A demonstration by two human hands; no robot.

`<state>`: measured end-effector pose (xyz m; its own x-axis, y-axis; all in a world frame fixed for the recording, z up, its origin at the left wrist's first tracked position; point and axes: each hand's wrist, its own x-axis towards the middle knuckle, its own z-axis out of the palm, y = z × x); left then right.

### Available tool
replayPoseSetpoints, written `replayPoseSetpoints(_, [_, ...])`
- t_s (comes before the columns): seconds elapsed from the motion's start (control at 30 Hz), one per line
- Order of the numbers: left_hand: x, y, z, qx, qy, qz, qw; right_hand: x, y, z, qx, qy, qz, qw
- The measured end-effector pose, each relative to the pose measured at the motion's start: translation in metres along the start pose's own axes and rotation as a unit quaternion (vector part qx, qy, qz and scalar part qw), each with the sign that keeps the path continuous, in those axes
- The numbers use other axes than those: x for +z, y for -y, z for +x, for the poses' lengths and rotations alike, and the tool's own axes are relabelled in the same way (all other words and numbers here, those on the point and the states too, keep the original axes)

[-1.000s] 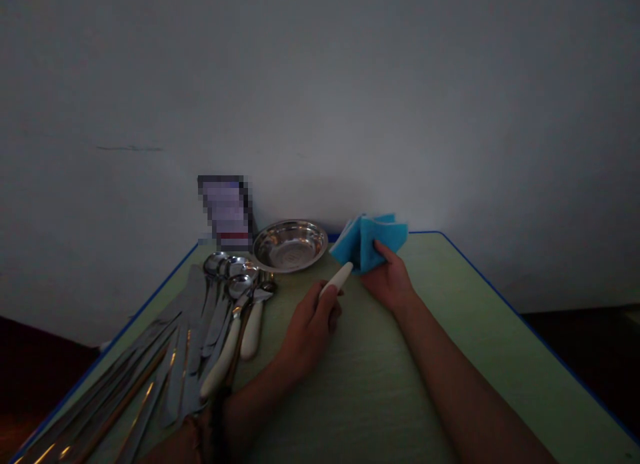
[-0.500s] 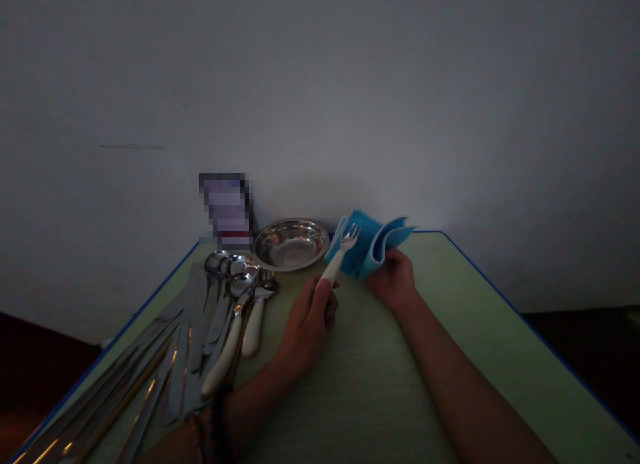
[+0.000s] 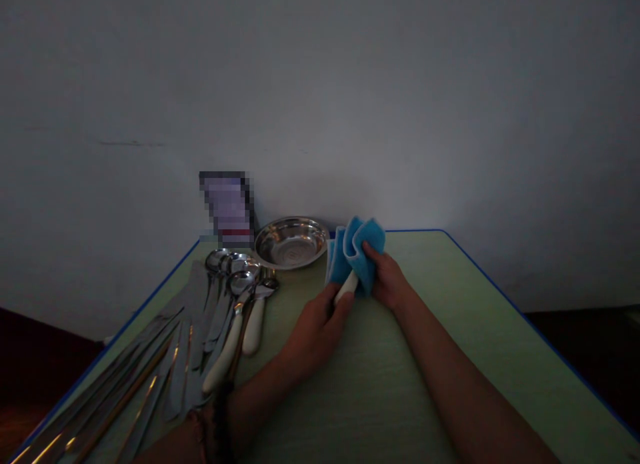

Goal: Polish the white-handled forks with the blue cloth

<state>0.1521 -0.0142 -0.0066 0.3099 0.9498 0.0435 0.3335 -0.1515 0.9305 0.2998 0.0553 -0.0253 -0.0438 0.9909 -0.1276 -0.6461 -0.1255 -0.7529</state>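
Note:
In my left hand (image 3: pixel 320 324) is the white handle of a fork (image 3: pixel 347 287), slanting up and to the right. The fork's tines are hidden inside a folded blue cloth (image 3: pixel 367 247) with pale edges. My right hand (image 3: pixel 389 274) grips that cloth around the fork's head, its thumb pressed on the front fold. Just behind and left of the cloth is a shallow round steel dish (image 3: pixel 293 244).
Left of my hands lie several spoons (image 3: pixel 243 282), some white-handled, beside several table knives (image 3: pixel 175 371). A pixelated upright panel (image 3: pixel 227 211) leans on the grey wall (image 3: pixel 320 104). The pale green table (image 3: pixel 480 337) has a blue edge.
My right hand has brought the cloth left and wrapped it over the fork's tines, which were bare before. My left hand has shifted slightly right with the fork.

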Motion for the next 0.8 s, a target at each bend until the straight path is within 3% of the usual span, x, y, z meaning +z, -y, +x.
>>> replayPoseSetpoints(0.17, [0.000,-0.001,-0.001,0.005,0.042,0.006,0.999,-0.005,0.002,0.004,-0.033,-0.052,0.044,0.997])
replayPoseSetpoints(0.37, [-0.001,0.000,-0.001,0.002,0.037,0.052,0.998,-0.007,0.003,0.000,0.040,0.036,0.021,0.998])
replayPoseSetpoints(0.6, [-0.001,0.000,0.000,-0.014,0.020,0.068,0.997,-0.005,0.005,-0.009,0.046,0.080,0.020,0.995])
replayPoseSetpoints(0.8, [-0.002,-0.001,-0.001,-0.004,0.023,0.056,0.998,-0.005,0.007,-0.004,0.033,0.020,0.035,0.999])
